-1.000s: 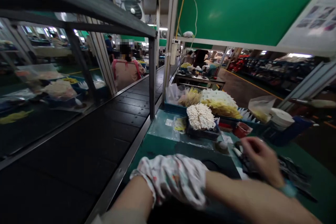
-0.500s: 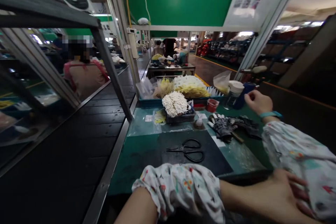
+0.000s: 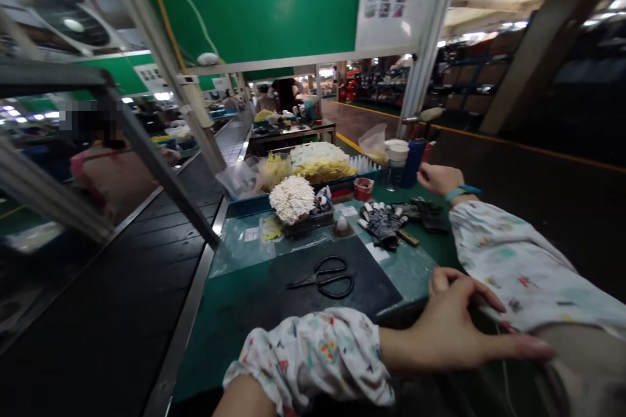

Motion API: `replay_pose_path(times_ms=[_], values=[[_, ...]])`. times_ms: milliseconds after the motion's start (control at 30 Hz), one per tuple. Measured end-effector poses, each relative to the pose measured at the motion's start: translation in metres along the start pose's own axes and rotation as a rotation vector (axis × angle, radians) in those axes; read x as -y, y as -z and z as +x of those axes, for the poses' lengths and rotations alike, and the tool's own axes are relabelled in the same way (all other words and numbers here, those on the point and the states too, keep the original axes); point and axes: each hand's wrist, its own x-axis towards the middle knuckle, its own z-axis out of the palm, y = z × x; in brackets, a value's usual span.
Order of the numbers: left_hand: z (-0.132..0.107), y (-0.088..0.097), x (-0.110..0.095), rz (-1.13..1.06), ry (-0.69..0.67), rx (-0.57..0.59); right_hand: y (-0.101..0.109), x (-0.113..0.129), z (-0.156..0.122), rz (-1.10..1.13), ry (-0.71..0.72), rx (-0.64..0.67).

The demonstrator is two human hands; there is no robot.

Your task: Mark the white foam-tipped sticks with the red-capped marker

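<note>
My left hand reaches across my body and pinches the lower edge of the floral sleeve cover on my right forearm. My right hand, with a teal wristband, is stretched out over the green bench with its fingers curled and nothing visible in them. It hovers beside a blue bottle and just beyond a pile of dark work gloves. Black scissors lie untouched on a black mat in front of me.
A heap of small white parts, yellow parts, a red cup and a white-lidded jar stand at the bench's back. A black conveyor belt runs along the left; a person sits beyond it.
The view has swung right and down. My right arm stretched out toward the blue bottle, and my left hand crossed over to the right arm's sleeve cover and stays on it.
</note>
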Motion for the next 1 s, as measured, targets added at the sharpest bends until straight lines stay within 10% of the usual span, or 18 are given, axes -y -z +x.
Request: replay_pose_path(times_ms=[167,367,567,833,1000], values=[[-0.021,-0.012,-0.029,0.011,-0.208,0.27,0.002,-0.016,-0.01,-0.003,-0.027,0.056],[-0.025,-0.02,-0.033,-0.083,0.054,0.272,-0.009,-0.04,-0.003,0.004,-0.067,0.076],[-0.031,-0.021,-0.039,0.065,-0.129,0.214,-0.011,-0.05,-0.011,0.002,-0.039,0.068],[-0.067,-0.034,-0.034,-0.501,0.329,0.3,-0.019,-0.059,-0.015,-0.039,0.002,0.069],[-0.037,-0.016,-0.046,-0.288,0.409,0.496,-0.029,-0.054,-0.013,-0.058,0.037,0.074]])
